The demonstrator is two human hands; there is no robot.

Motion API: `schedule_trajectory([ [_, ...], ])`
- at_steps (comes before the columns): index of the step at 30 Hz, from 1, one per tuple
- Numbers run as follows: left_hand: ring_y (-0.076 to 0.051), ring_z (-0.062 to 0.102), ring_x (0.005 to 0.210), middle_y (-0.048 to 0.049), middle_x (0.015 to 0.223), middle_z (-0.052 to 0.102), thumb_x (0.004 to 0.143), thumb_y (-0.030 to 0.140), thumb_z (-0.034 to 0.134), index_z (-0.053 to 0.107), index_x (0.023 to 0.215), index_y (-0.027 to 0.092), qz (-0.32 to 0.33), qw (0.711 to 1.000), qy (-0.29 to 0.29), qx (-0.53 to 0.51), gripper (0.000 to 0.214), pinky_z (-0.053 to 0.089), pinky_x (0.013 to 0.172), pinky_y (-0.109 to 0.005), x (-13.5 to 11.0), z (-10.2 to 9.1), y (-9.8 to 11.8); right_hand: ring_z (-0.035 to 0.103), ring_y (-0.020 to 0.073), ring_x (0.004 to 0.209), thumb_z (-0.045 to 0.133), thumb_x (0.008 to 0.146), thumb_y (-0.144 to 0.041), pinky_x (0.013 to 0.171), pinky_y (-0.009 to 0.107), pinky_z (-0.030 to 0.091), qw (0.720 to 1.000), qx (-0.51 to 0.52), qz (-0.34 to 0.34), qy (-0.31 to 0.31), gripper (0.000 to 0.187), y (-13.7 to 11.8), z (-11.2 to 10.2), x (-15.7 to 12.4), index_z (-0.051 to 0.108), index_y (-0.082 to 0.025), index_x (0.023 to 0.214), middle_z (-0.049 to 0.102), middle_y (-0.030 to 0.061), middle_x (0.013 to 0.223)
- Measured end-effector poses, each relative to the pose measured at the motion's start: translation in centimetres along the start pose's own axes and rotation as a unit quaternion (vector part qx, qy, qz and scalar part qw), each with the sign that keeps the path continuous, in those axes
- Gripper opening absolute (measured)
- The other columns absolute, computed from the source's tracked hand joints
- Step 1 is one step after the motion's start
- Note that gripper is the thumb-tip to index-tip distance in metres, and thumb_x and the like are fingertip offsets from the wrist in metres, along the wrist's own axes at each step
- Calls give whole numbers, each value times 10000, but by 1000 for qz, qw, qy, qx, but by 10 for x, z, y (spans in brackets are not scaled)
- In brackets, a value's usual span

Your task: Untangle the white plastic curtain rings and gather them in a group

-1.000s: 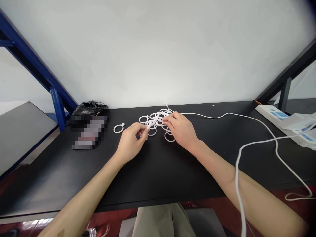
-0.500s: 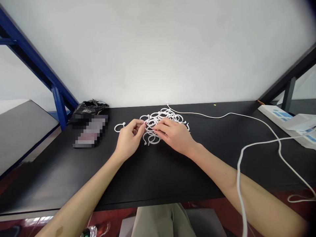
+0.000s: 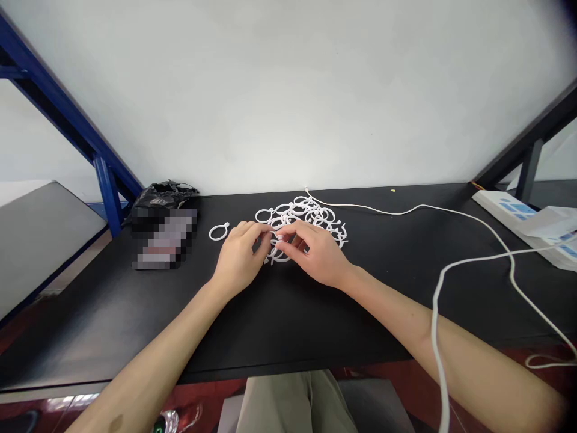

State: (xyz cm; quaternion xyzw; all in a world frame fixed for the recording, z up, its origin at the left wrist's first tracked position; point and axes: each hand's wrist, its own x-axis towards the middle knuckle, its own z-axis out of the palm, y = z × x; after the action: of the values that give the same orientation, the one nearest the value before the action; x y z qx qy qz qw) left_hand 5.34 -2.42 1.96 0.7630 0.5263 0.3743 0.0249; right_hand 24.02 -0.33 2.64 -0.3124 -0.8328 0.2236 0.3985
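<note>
A heap of thin white plastic rings (image 3: 311,207) lies at the middle of the black table; several have a small knob, and some loops stand open with free ends. My left hand (image 3: 241,252) is at the heap's front left, thumb and fingertips closed in a pinch on a white ring. Close beside it, my right hand (image 3: 320,252) pinches the same small white piece, their fingertips almost touching. The fingers hide most of this ring. One closed ring with a knob (image 3: 219,232) lies apart, left of my left hand.
A black plastic bag (image 3: 164,195) and a blurred-out flat object (image 3: 164,240) lie at the left. A white cable (image 3: 421,206) crosses the right side, passing over my right forearm. A white box-like item with blue patches (image 3: 514,210) sits far right. Blue frame bars (image 3: 67,114) flank the table.
Both hands have come closer together, and the right fingertips have drawn back slightly toward me from over the heap. The lone ring at the left has stayed put.
</note>
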Motion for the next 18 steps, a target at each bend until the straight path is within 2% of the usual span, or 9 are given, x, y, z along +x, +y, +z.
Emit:
schedule_trajectory([
  [4, -196, 576, 907, -52, 974, 645, 974, 302, 451, 602, 1163, 198, 18, 999, -23, -24, 263, 481, 857, -359, 0, -4, 1, 616, 109, 695, 569, 948, -328, 693, 267, 523, 999, 6, -9, 32, 132, 3, -1, 1, 641, -218, 969, 678, 7, 935],
  [8, -229, 561, 1031, -79, 1148, 591, 904, 400, 594, 470, 1354, 222, 45, 997, -59, -26, 499, 489, 896, -392, -3, -4, -1, 605, 102, 654, 585, 941, -305, 676, 270, 511, 999, 10, -11, 50, 111, 6, -2, 2, 650, -214, 936, 661, -2, 888],
  [13, -217, 562, 1004, -58, 1079, 604, 896, 337, 618, 544, 1259, 244, 68, 997, -29, -2, 382, 494, 863, -367, -4, 1, -4, 616, 95, 647, 589, 934, -257, 683, 262, 519, 998, 32, 8, 48, 77, 4, -3, 3, 646, -217, 900, 671, -12, 875],
  [18, -217, 570, 990, -58, 1068, 607, 899, 350, 618, 558, 1242, 261, 75, 997, -17, 1, 359, 494, 848, -360, -4, 2, -4, 638, 107, 643, 578, 935, -257, 632, 258, 523, 997, 42, 41, 52, 117, 3, -3, 4, 651, -221, 851, 698, -9, 848],
])
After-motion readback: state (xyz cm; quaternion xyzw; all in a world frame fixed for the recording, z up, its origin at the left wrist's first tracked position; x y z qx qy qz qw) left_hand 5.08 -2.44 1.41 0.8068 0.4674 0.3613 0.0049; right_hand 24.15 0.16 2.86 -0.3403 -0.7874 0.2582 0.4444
